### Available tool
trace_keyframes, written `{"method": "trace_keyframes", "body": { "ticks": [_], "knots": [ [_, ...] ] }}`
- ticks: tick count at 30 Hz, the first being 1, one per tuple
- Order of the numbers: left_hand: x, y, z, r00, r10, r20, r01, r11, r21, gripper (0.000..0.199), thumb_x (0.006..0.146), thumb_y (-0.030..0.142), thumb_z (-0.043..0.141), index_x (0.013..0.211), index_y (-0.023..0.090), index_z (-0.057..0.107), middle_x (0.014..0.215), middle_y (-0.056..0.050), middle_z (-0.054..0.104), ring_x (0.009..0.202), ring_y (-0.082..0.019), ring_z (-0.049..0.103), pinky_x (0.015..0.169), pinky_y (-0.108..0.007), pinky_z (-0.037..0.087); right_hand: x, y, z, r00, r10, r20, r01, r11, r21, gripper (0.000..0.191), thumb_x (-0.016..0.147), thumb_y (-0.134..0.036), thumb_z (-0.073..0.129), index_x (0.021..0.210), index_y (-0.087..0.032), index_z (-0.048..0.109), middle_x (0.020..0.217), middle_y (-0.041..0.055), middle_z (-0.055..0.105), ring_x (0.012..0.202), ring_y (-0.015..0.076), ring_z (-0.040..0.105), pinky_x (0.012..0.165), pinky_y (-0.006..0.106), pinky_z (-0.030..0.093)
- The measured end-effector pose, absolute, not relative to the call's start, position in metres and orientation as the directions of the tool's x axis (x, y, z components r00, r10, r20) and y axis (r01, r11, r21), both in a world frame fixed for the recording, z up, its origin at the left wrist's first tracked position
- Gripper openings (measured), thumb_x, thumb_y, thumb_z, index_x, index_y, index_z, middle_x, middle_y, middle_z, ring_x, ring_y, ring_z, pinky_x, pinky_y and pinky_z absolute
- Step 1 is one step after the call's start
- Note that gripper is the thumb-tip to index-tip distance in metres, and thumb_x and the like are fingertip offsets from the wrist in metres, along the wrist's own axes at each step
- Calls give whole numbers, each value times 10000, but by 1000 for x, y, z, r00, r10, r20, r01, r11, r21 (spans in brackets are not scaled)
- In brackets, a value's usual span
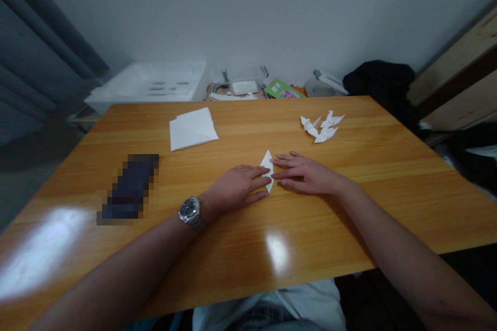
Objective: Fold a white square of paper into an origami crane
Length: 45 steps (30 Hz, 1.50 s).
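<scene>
Pressing down with loose, outstretched fingers, I have a small folded piece of white paper [267, 162], a narrow pointed shape, flat on the counter [233, 248] in front of me, one tip facing away and the other toward me. My left grip [239, 186] lies across its left side, fingers extended and not closed around it; my right grip [310, 175] is likewise unclosed, its fingertips at the paper's right edge. A metal-banded wristwatch [189, 210] sits on my left wrist. Beyond my right grip, a cluster of white origami birds [325, 135] rests on the counter, and beyond my left one lies a stack of white paper sheets [194, 129]. Farther left and nearer to me is a dark, pixelated object [128, 186] I cannot identify. Past the counter's far edge I see a white tray [171, 83], a green booklet [283, 89] and a heap of black fabric [378, 77].
</scene>
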<state>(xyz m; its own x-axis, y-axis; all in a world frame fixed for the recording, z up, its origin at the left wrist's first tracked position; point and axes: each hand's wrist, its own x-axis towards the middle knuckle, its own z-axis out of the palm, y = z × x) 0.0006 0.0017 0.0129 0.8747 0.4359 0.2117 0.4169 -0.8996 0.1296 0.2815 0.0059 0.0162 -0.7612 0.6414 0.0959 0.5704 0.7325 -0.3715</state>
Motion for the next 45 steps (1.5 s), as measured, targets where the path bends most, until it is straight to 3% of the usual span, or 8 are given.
{"method": "trace_keyframes", "body": {
  "ticks": [4, 7, 15, 25, 33, 37, 45],
  "knots": [
    [0, 4, 15, 842, 482, 241, 468, -876, 114, 352, 1046, 384, 427, 1203, 174, 662, 1400, -104, 608, 1167, -259, 630, 1027, -420, 504, 279, 5, 14, -749, 643, 162, 554, 741, -379, 320, 962, -354, 618, 1266, -292, 699, 1501, 71, 545, 1419, 294, 468, 1180, 559, 323],
    [-1, 7, 15, 805, 526, 274, 521, -848, 95, 356, 1050, 338, 417, 1262, 159, 641, 1353, -107, 639, 1181, -263, 621, 1044, -439, 485, 277, 4, 15, -747, 639, 183, 548, 747, -376, 299, 950, -367, 630, 1216, -258, 713, 1482, 80, 567, 1407, 304, 471, 1164, 552, 349],
    [-3, 11, 9, 805, 544, 236, 531, -839, 120, 422, 1055, 406, 404, 1389, 215, 577, 1420, -89, 592, 1274, -258, 568, 1093, -434, 437, 273, 4, 11, -730, 665, 159, 562, 716, -414, 275, 941, -388, 634, 1182, -259, 658, 1491, 61, 558, 1449, 339, 401, 1169, 643, 277],
    [-1, 11, 13, 787, 564, 251, 561, -823, 91, 435, 1035, 456, 427, 1327, 201, 624, 1172, -108, 656, 1114, -260, 579, 1051, -444, 428, 265, 9, 9, -709, 593, 382, 437, 794, -421, 248, 968, -299, 609, 1194, -213, 662, 1285, 116, 674, 1213, 243, 608, 1050, 456, 469],
    [0, 10, 12, 775, 575, 263, 574, -814, 88, 410, 1030, 453, 438, 1286, 202, 635, 1161, -109, 630, 1065, -260, 577, 991, -438, 458, 260, 10, 4, -724, 596, 346, 501, 800, -330, 206, 972, -292, 615, 1137, -220, 713, 1203, 94, 721, 1135, 250, 648, 986, 443, 500],
    [-1, 11, 10, 790, 549, 272, 535, -835, 132, 370, 1038, 414, 440, 1260, 189, 633, 1263, -98, 626, 1141, -245, 578, 1033, -409, 456, 258, 11, 1, -719, 585, 375, 488, 809, -328, 198, 983, -224, 577, 1111, -221, 727, 1174, 96, 738, 1123, 238, 664, 979, 433, 517],
    [1, 13, 7, 793, 549, 264, 519, -836, 178, 296, 1037, 355, 473, 1194, 190, 662, 1218, -89, 671, 1098, -231, 628, 975, -389, 505, 255, 9, 5, -724, 591, 357, 476, 802, -361, 192, 972, -223, 586, 1103, -209, 727, 1185, 114, 732, 1109, 251, 667, 965, 450, 527]
  ]
}}
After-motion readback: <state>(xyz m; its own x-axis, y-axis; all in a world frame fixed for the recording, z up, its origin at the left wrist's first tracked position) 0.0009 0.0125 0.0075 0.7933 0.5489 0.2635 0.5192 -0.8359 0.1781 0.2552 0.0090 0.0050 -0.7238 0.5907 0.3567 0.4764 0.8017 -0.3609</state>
